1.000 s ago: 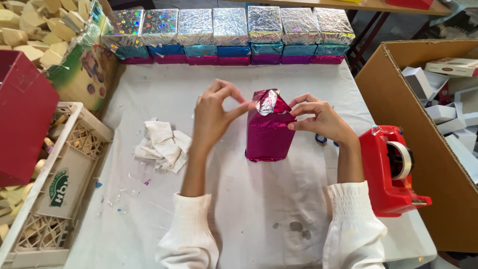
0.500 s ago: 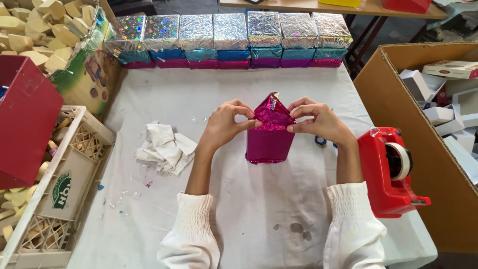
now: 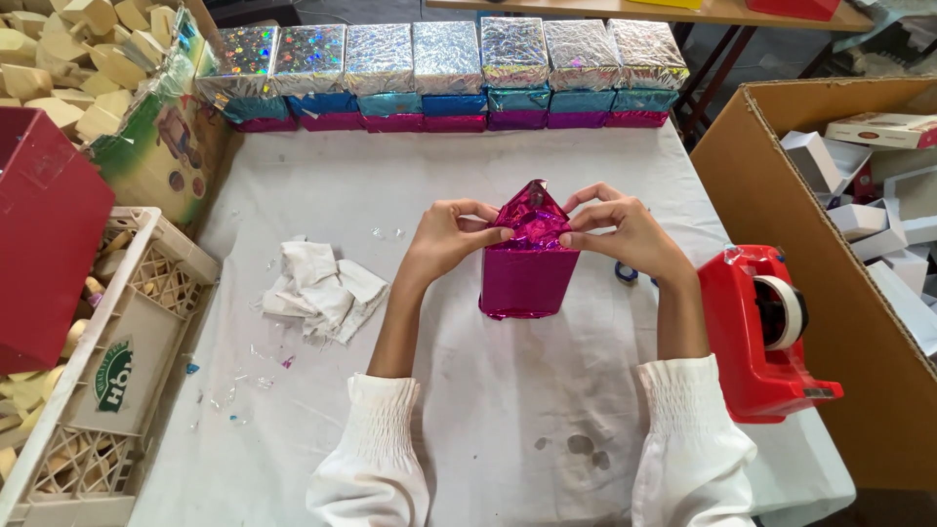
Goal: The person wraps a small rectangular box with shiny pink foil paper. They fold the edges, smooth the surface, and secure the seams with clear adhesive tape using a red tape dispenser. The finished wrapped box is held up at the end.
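A box wrapped in shiny magenta foil (image 3: 528, 278) stands upright in the middle of the white-covered table (image 3: 468, 410). Its top foil is folded into a pointed flap. My left hand (image 3: 451, 239) pinches the left side of that flap, and my right hand (image 3: 613, 229) pinches the right side. Both wear white sleeves.
A red tape dispenser (image 3: 766, 337) sits right of my right arm. Crumpled white paper (image 3: 322, 290) lies to the left. A row of foil-wrapped boxes (image 3: 444, 73) lines the far edge. A cream crate (image 3: 107, 371), red box (image 3: 44, 224) and cardboard carton (image 3: 830, 224) flank the table.
My left hand came down from above the box and closed on the foil flap. The loose top foil has been pressed into a neat point. My right hand stayed put.
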